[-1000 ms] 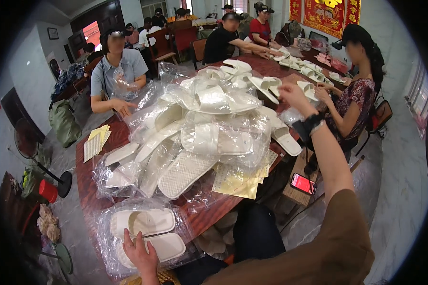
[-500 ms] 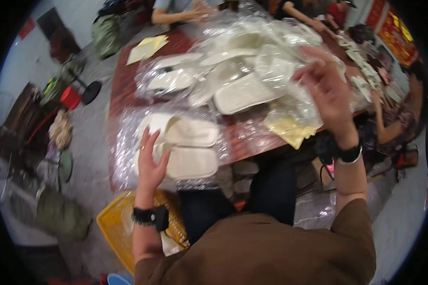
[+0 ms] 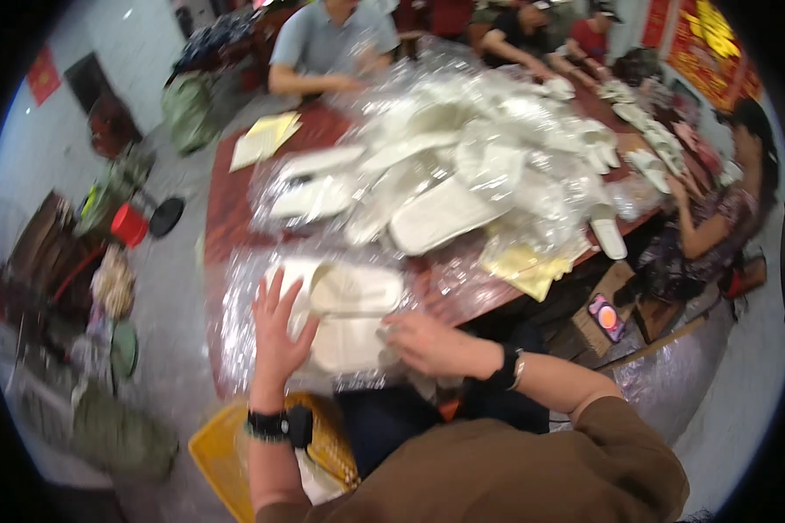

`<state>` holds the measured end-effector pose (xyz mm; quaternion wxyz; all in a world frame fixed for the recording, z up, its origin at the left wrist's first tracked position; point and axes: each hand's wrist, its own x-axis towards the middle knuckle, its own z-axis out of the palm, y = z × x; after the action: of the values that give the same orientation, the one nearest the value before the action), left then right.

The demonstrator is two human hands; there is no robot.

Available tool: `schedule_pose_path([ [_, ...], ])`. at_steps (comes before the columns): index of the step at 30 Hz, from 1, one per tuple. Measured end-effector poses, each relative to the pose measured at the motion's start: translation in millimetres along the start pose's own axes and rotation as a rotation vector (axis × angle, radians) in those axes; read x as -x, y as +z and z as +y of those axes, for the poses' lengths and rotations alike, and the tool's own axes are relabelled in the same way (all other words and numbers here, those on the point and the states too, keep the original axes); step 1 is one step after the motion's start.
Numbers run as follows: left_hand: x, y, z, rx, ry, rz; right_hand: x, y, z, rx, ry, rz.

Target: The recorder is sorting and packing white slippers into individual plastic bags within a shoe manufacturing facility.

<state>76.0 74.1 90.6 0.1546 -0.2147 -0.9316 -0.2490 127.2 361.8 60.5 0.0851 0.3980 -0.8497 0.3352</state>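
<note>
A pair of cream slide sandals (image 3: pixel 358 292) lies side by side on a clear plastic bag (image 3: pixel 238 301) at the table's near edge. My left hand (image 3: pixel 279 336) rests over their left part, fingers spread, holding nothing. At their right edge is my right hand (image 3: pixel 440 347), its fingers drawn together with the tips by the nearer slide and the plastic. Whatever those fingers pinch is too blurred to make out. Just beyond lies a heap of cream slides in clear bags (image 3: pixel 449 213).
Yellow paper sheets (image 3: pixel 266 139) lie at the far left of the reddish table (image 3: pixel 227 209), more yellow paper (image 3: pixel 532 270) by its near right edge. A yellow basket (image 3: pixel 222 453) stands below left. Other people work at the far and right sides. A lit phone (image 3: pixel 606 318) lies at right.
My right hand has come down and left from above the heap to the right edge of the slides. My left hand stays spread over their left side.
</note>
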Motion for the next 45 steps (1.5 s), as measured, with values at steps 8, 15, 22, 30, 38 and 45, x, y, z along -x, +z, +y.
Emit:
schedule_pose_path([
  [8, 10.2, 39.1, -13.2, -0.008, 0.010, -0.046, 23.8, -6.5, 13.3, 0.014, 0.086, 0.005],
  [15, -2.3, 43.3, -3.4, 0.047, -0.014, -0.042, 86.8, -76.8, 31.5, 0.072, 0.395, 0.121],
  [22, -8.0, 48.0, -6.5, 0.023, 0.012, -0.067, 156.1, -120.8, 60.3, 0.177, 0.644, 0.404],
  [30, 0.3, 43.2, -5.9, 0.037, -0.029, -0.072, 147.9, -114.6, 83.8, 0.354, 0.682, 0.229],
  [38, 0.9, 42.6, -3.2, 0.038, -0.020, -0.050, 102.4, -93.9, 122.8, 0.354, 0.527, 0.243],
  [45, -1.3, 43.7, -5.3, 0.036, -0.016, -0.047, 95.2, -88.2, 145.6, 0.355, 0.574, 0.229],
])
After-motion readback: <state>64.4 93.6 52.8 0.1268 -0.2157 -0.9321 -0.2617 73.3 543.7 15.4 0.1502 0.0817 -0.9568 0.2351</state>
